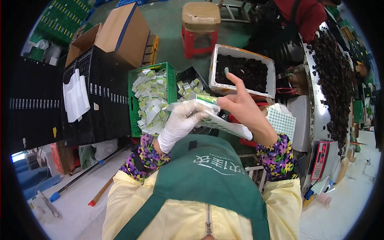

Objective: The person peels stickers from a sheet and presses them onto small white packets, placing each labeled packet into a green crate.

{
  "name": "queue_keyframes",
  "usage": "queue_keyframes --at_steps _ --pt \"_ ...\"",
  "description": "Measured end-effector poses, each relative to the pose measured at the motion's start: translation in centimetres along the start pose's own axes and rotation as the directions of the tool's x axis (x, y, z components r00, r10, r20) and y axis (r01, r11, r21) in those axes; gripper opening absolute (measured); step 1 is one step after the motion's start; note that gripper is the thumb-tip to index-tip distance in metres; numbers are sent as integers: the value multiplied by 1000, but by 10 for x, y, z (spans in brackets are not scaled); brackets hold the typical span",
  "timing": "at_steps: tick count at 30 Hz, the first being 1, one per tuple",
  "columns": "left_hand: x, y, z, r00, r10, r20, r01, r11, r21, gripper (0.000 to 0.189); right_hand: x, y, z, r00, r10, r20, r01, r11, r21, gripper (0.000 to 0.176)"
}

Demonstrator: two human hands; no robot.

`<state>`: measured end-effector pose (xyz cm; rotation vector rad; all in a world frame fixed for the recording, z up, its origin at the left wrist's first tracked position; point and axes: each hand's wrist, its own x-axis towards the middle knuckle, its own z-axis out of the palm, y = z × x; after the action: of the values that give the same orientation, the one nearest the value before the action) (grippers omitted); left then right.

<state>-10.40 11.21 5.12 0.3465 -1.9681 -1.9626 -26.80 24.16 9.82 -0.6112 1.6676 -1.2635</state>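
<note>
My left hand (181, 122), in a white glove, is closed around a small green-and-white packet (207, 99) and a white sheet of small green stickers (225, 127) below it. My right hand (246, 107) is bare. Its thumb presses on the packet's right end while the index finger points up and away. On that fingertip sits a small pale green piece (227, 71), which looks like a sticker. The other right fingers are hidden behind the hand. Close beyond the left hand stands a green crate (171, 82) full of similar packets (151, 98).
Beside the green crate, a black crate (191, 75) holds more packets. A white foam box (213, 80) contains dark pieces. Another sticker sheet (281, 122) lies right of my hand. A stool (201, 30) stands ahead; a person in dark red (308, 18) is at the upper right.
</note>
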Motion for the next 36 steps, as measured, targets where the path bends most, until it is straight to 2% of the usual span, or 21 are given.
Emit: queue_keyframes --at_steps 1,2,3,4,5,6,8,9,11,12,17,19,20,21,22,23,24,25,27,29,36 --pt "-1 2 -1 998 -46 41 46 999 15 8 1 -3 5 1000 14 -2 -14 1000 3 75" --pt "-2 5 -3 998 -24 52 19 995 97 9 3 -1 7 1000 14 -4 -14 1000 4 75" --pt "-1 10 -4 998 -24 53 19 995 97 9 7 1 8 999 -25 -22 28 990 139 73" --pt "2 15 -5 996 49 74 -58 990 129 9 11 1 11 997 -61 -43 70 960 270 71" --pt "2 18 -5 988 120 97 -135 978 159 10 12 -4 13 997 -61 -41 70 960 271 71" --pt "0 15 -4 988 118 97 -132 978 160 10 12 -14 16 995 -73 -75 93 942 321 71" --pt "-5 8 3 964 -153 217 147 988 46 10 18 -21 21 978 -157 -139 196 922 335 69" --pt "-9 8 6 957 -184 226 160 980 121 11 24 -21 20 978 -157 -139 196 921 336 69" --pt "-19 -4 16 923 -255 287 299 946 -121 11 36 -19 17 957 -190 -219 254 914 316 67" --pt "-22 1 17 924 -266 275 315 936 -155 11 39 -18 14 944 -219 -248 279 930 241 65" --pt "-22 -3 8 956 -241 166 273 940 -204 13 40 -12 3 927 -217 -307 290 932 216 59" --pt "-22 0 7 946 -282 161 315 920 -235 13 41 -9 -2 897 -319 -305 340 940 17 57" --pt "-21 2 7 946 -283 160 315 919 -236 13 39 -7 -5 861 -349 -369 250 924 -290 47" --pt "-20 3 8 967 -225 120 239 964 -118 13 36 -6 -9 862 -348 -369 249 924 -289 47" --pt "-20 3 8 983 -161 88 161 987 4 12 33 -6 -12 811 -395 -431 256 903 -346 39" --pt "-19 0 8 984 -160 83 161 987 0 12 28 -5 -14 755 -444 -483 258 878 -403 32" --pt "-18 -4 9 997 -82 15 80 993 92 12 21 -4 -14 809 -328 -488 243 942 -231 19" --pt "-18 -7 10 999 2 -44 6 982 190 12 12 0 -8 813 -326 -482 240 942 -233 19" --pt "-17 -6 12 998 4 -62 9 977 212 12 -4 12 8 900 -282 -333 241 957 -160 17" --pt "-16 -3 15 997 -13 -81 31 973 228 12 -9 19 22 933 -218 -285 206 976 -70 17" --pt "-15 3 17 995 19 -93 9 956 294 13 -8 27 32 944 -231 -234 194 966 -170 21"
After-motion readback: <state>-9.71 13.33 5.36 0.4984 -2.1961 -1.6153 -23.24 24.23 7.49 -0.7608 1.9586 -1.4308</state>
